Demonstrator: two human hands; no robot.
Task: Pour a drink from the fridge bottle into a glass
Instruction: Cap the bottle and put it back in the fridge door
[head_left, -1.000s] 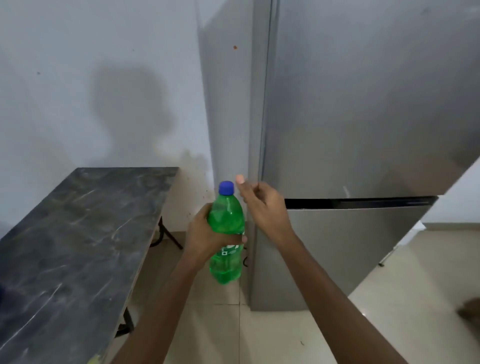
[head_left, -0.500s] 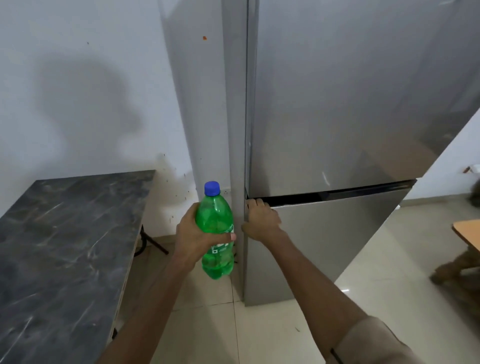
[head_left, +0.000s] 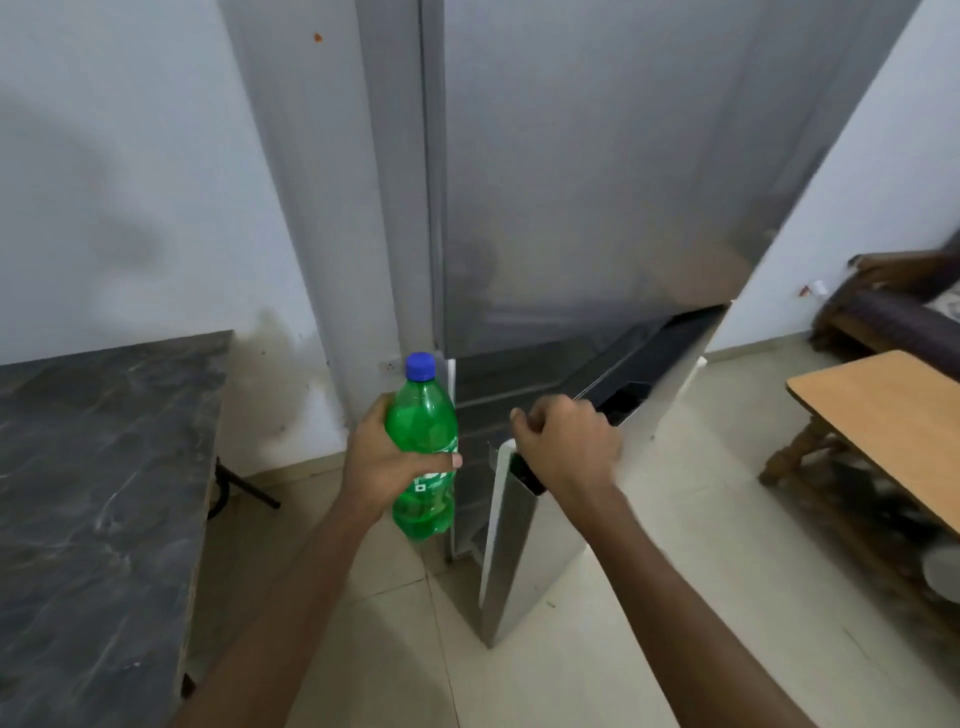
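Observation:
A green plastic bottle with a blue cap is upright in my left hand, which grips it round the middle. The bottle holds green liquid and its cap is on. My right hand is closed on the top edge of the fridge's lower door. That door stands swung partly outward from the tall silver fridge. Dim shelves show through the gap behind it. The upper door is closed. No glass is in view.
A dark marble-topped table stands at the left against the white wall. At the right is a low wooden table, with a dark wooden bench behind it. Pale floor tiles lie underfoot.
My right hand reached to the top edge of the lower fridge door, gripped it and pulled it outward. The bottle stayed in my left hand. The view turned to the right.

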